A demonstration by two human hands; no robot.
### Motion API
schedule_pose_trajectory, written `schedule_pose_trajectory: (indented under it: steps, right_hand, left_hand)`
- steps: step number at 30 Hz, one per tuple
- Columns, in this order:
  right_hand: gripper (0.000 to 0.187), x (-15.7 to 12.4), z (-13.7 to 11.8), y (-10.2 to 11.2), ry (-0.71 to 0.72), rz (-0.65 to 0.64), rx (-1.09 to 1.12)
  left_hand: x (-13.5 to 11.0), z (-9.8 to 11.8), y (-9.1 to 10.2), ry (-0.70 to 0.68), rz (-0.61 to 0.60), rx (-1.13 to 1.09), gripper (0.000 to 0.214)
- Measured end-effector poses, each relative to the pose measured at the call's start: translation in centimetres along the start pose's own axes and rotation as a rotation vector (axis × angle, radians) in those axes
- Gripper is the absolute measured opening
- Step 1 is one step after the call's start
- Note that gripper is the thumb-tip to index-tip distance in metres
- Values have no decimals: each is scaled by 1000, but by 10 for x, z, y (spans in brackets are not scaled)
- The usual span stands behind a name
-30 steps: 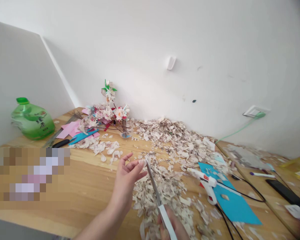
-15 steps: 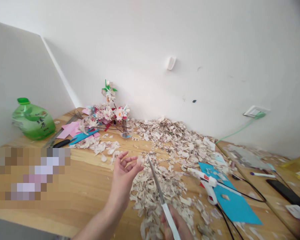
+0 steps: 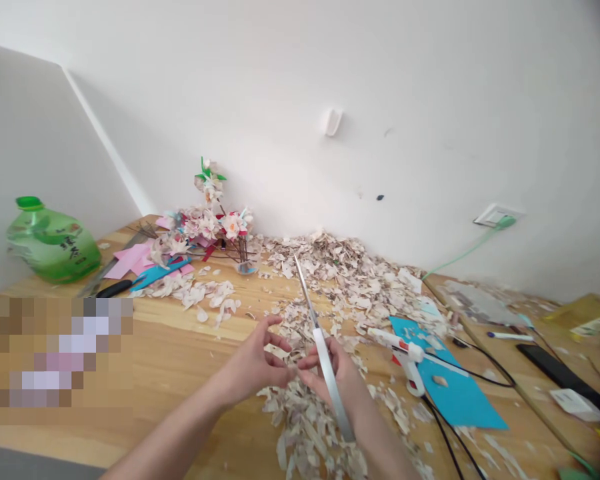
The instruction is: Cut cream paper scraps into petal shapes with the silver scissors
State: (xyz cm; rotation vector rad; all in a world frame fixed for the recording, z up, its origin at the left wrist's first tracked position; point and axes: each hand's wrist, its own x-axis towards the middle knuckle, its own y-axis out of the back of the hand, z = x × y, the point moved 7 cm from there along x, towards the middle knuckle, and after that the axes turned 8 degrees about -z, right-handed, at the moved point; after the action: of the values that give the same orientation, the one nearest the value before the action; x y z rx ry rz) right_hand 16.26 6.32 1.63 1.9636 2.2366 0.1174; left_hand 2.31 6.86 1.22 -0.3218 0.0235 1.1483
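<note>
My right hand (image 3: 337,380) keeps hold of a pair of scissors (image 3: 329,363) with a white handle, its blades pointing up and away toward the wall. The fingertips of my left hand (image 3: 257,360) meet those of my right hand above a heap of pale, dry petal-like flakes (image 3: 305,433). A small pale flake seems pinched at the left thumb, mostly hidden by the fingers. The larger part of the flake pile (image 3: 340,260) spreads along the wall, and loose pale petals (image 3: 205,293) lie to the left.
Artificial flowers (image 3: 205,223) stand in a small clear cup near the wall. A green bottle (image 3: 53,243), pink paper (image 3: 127,260) and a black-handled tool (image 3: 115,289) sit left. At right are a glue gun (image 3: 405,353), blue sheet (image 3: 465,393), cables and a black phone-like object (image 3: 563,380).
My right hand has risen with the scissors and come together with my left hand, which has moved down and right. The view has shifted slightly to the right.
</note>
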Motion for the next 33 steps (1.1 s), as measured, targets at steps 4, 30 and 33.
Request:
schedule_pose_trajectory:
  steps: [4, 30, 33]
  right_hand:
    - [26, 3, 9, -4, -7, 56, 36]
    - [34, 1, 16, -9, -32, 315, 176]
    - [35, -2, 21, -7, -35, 292, 175]
  left_hand:
    - [-2, -2, 10, -12, 143, -77, 62]
    - [-7, -14, -2, -88, 424, -377, 59]
    - [-9, -7, 3, -129, 446, -375, 56]
